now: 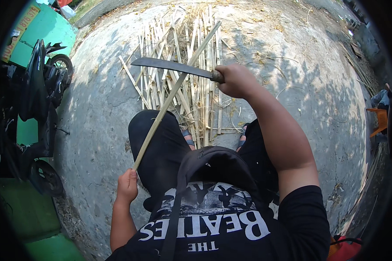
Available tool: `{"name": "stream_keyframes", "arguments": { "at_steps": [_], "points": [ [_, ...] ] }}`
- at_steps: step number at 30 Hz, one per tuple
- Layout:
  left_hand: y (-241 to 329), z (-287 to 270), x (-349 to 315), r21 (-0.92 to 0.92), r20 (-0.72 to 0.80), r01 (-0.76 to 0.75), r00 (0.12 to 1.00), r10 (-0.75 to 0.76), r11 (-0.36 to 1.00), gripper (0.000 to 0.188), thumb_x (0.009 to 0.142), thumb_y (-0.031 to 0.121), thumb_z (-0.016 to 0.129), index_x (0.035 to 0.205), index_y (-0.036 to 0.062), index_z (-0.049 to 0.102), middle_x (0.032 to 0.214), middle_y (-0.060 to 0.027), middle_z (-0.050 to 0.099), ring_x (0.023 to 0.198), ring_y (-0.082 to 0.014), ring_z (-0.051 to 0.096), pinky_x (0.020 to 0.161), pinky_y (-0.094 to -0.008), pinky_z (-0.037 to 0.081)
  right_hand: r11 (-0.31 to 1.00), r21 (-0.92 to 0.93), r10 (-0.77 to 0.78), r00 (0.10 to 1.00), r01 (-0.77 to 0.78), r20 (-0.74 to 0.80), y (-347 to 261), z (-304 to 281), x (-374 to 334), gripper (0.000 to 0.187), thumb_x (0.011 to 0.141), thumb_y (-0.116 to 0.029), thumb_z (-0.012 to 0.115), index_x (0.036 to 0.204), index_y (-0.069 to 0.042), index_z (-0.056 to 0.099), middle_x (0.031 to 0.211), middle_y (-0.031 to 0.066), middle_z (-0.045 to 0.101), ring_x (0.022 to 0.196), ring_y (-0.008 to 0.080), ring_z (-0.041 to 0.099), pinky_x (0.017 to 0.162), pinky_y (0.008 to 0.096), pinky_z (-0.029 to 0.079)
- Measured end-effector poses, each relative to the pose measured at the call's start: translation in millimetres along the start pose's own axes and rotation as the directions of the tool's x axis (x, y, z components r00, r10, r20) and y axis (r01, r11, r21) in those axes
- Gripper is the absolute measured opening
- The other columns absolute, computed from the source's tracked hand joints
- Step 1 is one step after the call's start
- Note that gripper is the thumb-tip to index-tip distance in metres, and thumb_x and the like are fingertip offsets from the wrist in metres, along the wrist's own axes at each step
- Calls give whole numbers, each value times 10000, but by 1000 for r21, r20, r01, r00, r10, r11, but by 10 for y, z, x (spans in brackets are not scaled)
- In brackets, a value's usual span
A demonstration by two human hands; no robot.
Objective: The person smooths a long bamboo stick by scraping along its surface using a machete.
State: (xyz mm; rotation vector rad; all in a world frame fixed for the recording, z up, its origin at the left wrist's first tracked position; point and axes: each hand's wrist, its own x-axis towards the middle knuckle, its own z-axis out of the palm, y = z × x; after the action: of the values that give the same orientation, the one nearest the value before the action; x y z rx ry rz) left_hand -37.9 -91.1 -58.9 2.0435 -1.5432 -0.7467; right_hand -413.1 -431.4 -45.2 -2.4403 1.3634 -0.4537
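My right hand [237, 81] is closed round the wooden handle of a machete [172, 66]. Its long dark blade points left and crosses a bamboo strip [163, 111] near the strip's upper half; whether the edge touches it I cannot tell. Low on the left, my left hand [127, 186] grips the near end of that strip, which slants up and away to the right over my left knee. Beyond my feet lies a loose pile of split bamboo strips [206, 102], mostly lengthwise, with several lying askew.
Grey concrete ground [98, 130] stretches around me, with thin shavings [265, 58] at the far right. A black motorcycle [39, 100] stands at the left by a green wall. An orange plastic chair [379, 121] is at the right edge. A dark bag [217, 163] hangs at my front.
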Motion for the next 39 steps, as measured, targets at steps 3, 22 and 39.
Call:
{"name": "stream_keyframes", "arguments": {
  "at_steps": [3,22,39],
  "points": [
    [-170,-160,-135,27,8,-21,1000,21,999,457,1093,310,451,770,-4,530,609,-144,528,545,-272,526,544,-407,395,987,-126,-86,988,102,128,-193,-107,-36,167,795,-174,675,954,-124,695,869,147,716,873,387,696,781,499,557],
    [-398,-285,-495,-58,0,186,983,-186,981,438,1084,390,498,838,36,576,613,2,492,574,-88,452,531,-284,357,859,486,209,977,-163,-42,271,118,21,291,776,-213,682,1028,-66,695,809,172,693,767,341,675,712,441,517],
    [304,29,115,-9,-6,-4,1000,4,1000,395,1092,290,499,826,8,576,623,-96,542,577,-175,541,551,-359,422,958,150,251,968,-245,-26,240,391,206,184,816,-207,658,961,-96,682,888,157,720,882,380,699,779,484,561]
  ]
}}
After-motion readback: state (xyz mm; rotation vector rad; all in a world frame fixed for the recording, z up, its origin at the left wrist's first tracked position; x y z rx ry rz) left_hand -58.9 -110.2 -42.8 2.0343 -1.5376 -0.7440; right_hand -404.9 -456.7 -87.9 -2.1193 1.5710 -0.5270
